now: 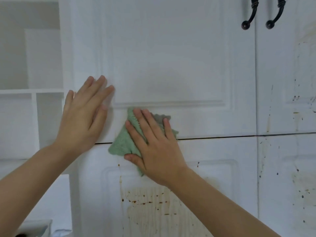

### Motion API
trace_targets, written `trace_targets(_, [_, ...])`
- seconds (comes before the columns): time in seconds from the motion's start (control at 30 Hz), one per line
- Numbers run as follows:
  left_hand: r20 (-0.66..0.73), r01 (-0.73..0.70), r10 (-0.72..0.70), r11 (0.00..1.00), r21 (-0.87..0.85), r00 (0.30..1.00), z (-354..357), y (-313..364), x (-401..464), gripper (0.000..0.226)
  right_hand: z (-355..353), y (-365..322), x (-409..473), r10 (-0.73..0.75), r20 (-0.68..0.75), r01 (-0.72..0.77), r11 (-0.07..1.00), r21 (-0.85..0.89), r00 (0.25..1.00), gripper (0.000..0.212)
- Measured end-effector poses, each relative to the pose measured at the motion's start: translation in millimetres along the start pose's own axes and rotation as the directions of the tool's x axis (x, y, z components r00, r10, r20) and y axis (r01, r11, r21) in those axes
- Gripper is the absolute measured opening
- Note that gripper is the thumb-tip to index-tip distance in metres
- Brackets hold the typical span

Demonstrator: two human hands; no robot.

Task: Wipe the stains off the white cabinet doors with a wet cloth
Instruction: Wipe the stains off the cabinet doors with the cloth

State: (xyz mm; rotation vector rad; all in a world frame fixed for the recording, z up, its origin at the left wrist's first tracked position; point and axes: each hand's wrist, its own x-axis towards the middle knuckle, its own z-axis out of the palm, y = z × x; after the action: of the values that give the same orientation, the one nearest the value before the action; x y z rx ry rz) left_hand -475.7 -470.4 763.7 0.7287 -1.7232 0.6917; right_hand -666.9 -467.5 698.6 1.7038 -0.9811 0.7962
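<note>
Head view: right hand [153, 147] flat-fingered presses green cloth [123, 142], corner pointing down; left hand [82, 117] spread on door [171, 65].

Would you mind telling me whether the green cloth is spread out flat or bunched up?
Bunched up and folded. The green cloth shows overlapping layers and a ruffled edge under the right hand, whose straight fingers press it against the cabinet door.

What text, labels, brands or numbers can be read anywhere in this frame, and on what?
None. The white cabinet doors, the green cloth under the right hand, and the black handles carry no writing. The only marks are brown stains and dark specks.
</note>
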Motion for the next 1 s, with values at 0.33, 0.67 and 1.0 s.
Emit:
trace_targets(0.33, [-0.043,0.053,-0.053,0.999,-0.010,0.998,17.5,0.8,-9.8,0.046,-14.4,51.4,-31.4,0.025,0.052,-0.021,0.996,-0.091,0.998,0.065])
trace_targets(0.67, [-0.028,0.021,-0.022,0.999,-0.038,0.999,12.0,-1.1,-10.5,0.049,-5.2,25.8,-12.1,0.135,-0.049,-0.139,0.987,-0.085,0.990,0.065])
trace_targets(1.0, [0.006,0.019,-0.019,0.995,-0.093,1.000,-14.5,-30.1,-25.4,0.049,21.4,-65.8,47.6,0.024,-0.129,-0.020,0.999,0.036,0.991,0.063])
